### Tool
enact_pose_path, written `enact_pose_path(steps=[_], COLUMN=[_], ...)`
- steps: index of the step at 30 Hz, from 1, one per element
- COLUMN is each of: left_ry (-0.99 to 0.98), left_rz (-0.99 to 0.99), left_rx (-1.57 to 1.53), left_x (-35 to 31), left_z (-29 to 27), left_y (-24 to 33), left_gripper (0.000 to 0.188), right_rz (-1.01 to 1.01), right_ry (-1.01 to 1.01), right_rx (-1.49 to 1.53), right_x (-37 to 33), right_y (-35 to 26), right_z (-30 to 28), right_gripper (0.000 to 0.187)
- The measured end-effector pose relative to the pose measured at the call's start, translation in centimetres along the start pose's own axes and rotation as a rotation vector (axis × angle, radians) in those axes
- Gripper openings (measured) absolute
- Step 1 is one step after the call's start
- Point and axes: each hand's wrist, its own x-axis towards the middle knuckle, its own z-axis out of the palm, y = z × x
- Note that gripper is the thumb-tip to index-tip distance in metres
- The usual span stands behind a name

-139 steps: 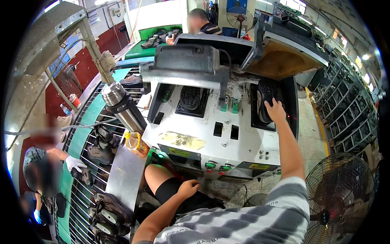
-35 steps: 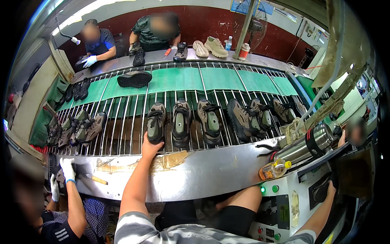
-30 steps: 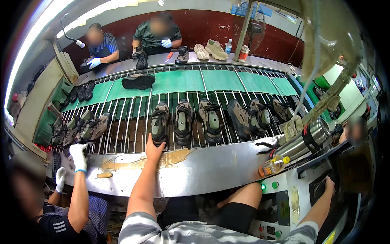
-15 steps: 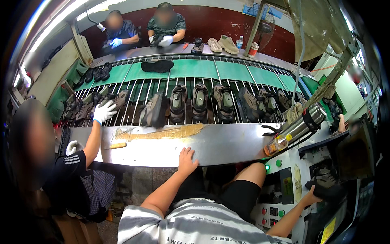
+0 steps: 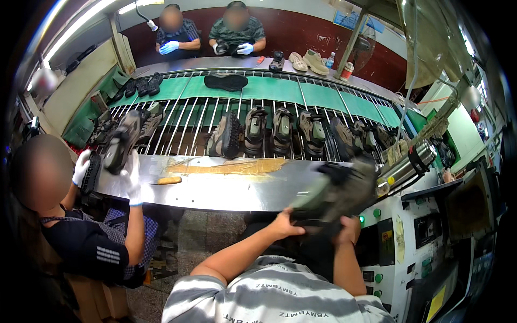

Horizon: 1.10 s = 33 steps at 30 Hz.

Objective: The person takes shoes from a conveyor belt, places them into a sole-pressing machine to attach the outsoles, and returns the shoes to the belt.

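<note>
A brown and black shoe [image 5: 344, 196] with pale green inside it, blurred by motion, is held just above the near edge of the metal bench. My left hand [image 5: 285, 225] grips its near left end, thumb uppermost. From the right, my right hand [image 5: 347, 230] closes on its lower side, with part of the fingers hidden. Beyond the bench a row of similar shoes, among them an upright shoe [image 5: 255, 132] with a green insert, stands on the roller rack [image 5: 186, 126].
At left a co-worker in white gloves holds a shoe [image 5: 121, 142] and a black sole [image 5: 91, 172]. A yellow-handled tool [image 5: 168, 180] lies on the bench [image 5: 215, 194]. A steel flask [image 5: 412, 159] stands right, above a control panel [image 5: 396, 258]. Behind runs a green belt [image 5: 280, 91]; two people work there.
My right hand has brought the shoe from the machine at the right to in front of me. My left hand has left the bench edge and taken hold. The co-worker has lifted a shoe.
</note>
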Motion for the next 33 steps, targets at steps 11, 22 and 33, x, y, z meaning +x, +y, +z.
enact_pose_path(steps=[11,22,33], left_ry=[1.050,1.223,1.143], left_rz=[0.197,0.054,0.102], left_rx=[0.203,0.873,0.915], left_x=[-12.2,-11.9,-10.1], left_z=[-15.3,-17.8,-20.0], left_y=[7.3,0.6,0.2], left_gripper=[0.084,0.104,0.106], right_rz=[-0.074,0.166,0.410], right_ry=[-1.132,-0.144,-0.212], right_rx=[-1.183,-1.142,-0.456], right_x=[9.1,31.0,36.6], right_y=[13.6,24.9,24.0], right_z=[26.3,37.0,38.4], right_gripper=[0.063,0.099,0.051])
